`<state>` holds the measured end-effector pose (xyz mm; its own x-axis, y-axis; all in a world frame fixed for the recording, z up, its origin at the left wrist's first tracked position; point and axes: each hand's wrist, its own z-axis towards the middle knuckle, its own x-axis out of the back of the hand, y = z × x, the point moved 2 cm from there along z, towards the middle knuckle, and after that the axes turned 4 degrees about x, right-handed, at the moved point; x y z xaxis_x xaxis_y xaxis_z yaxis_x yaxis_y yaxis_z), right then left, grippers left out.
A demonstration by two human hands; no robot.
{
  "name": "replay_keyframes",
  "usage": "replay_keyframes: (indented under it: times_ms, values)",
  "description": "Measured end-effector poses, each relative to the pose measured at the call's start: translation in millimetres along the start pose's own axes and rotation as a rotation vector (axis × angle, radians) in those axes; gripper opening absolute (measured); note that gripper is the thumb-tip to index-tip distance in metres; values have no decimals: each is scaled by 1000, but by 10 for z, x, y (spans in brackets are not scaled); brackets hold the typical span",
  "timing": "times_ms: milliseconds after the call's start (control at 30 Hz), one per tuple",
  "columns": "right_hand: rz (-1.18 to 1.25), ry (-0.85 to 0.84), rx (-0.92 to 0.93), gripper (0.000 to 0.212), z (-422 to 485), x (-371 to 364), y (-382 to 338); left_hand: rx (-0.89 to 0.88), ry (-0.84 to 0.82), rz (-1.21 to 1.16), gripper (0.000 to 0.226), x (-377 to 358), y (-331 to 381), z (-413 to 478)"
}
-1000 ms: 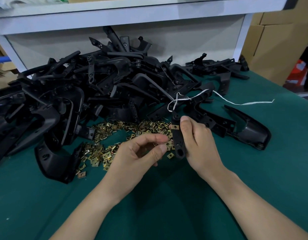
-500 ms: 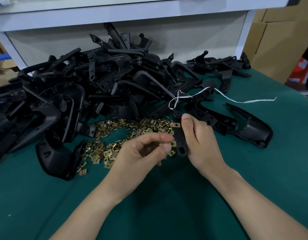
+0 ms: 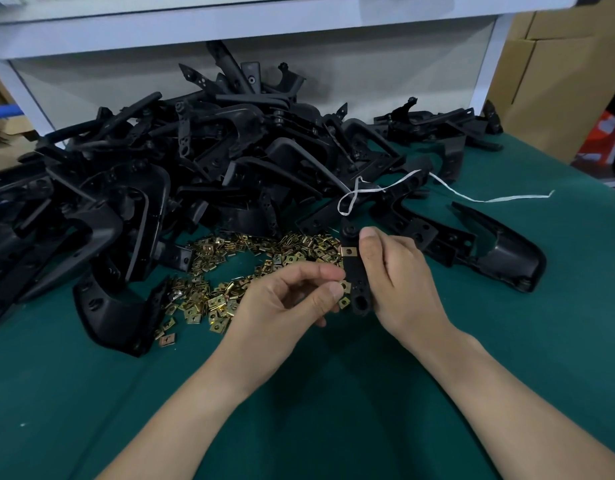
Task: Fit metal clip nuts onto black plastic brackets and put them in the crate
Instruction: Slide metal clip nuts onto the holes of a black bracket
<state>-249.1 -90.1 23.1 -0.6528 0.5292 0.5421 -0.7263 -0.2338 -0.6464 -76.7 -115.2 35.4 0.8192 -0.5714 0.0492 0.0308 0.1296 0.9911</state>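
Tabletop [image 3: 91,393], green mat. Both forearms enter from the near edge, elbows cut off.

Left hand [image 3: 292,299]: thumb and forefinger pinch one nut [image 3: 344,286] at the near right edge of the nut pile [image 3: 229,271]. Its other fingers are curled under and mostly hidden.

Right hand [image 3: 399,282], just right of the pile: grips a bracket [image 3: 356,275] upright, thumb pressed on its upper front, fingers hidden behind it.

The pinched nut touches the bracket's left edge, low down; cannot tell whether it is seated on the plastic. A second nut [image 3: 349,251] sits clipped on the bracket higher up, below the thumb.

The pile lies loose on the mat, its pieces too small to count.

Behind and left of the pile: bracket heap [image 3: 195,168], tangled, black on black, outlines hard to separate, left end cut off.

Right of the pile: lone bracket [image 3: 500,251], lying flat. A white string [image 3: 472,197] trails behind it, one end looped over the heap.

Far behind the pile: white shelf [image 3: 229,26], top cut off. Boxes [image 3: 558,81] far right.
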Motion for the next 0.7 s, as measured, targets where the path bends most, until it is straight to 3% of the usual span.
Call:
replay_keyframes:
  times_ms: [700]
  values:
    - [-123,46,46,37,-6,-3,-76,106,48,-233,16,-61,-119,19]
